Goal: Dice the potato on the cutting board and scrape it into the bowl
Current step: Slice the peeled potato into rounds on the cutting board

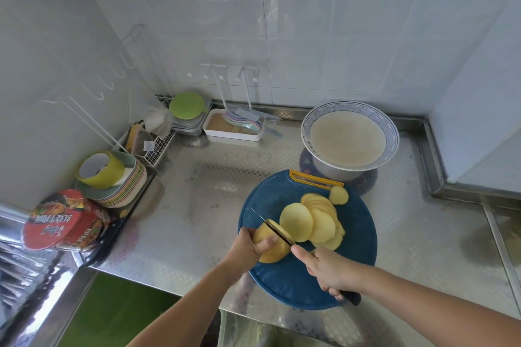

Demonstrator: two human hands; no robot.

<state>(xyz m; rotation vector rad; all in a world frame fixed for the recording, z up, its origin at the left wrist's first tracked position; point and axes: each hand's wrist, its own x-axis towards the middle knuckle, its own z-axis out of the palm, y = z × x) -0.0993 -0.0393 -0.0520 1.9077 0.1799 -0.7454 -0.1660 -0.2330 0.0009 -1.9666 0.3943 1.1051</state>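
Observation:
A round blue cutting board [284, 279] lies on the steel counter. My left hand [248, 248] grips the uncut end of a peeled yellow potato [272, 252] near the board's left edge. My right hand [328, 269] holds a black-handled knife [277, 229] with its blade sunk into the potato. Several round potato slices [313, 220] lie fanned out to the right of the blade, one more slice [339, 194] apart near the board's yellow handle. Behind the board stands a blue-rimmed bowl [392, 128] filled with cloudy liquid.
A red instant-noodle cup [66, 220] lies tilted at the left. Stacked coloured plates with a green cup [112, 177] sit behind it. A wire rack [152, 146], metal trays under a green lid [186, 105] and a white container [234, 128] line the back wall. The counter's front edge runs below the board.

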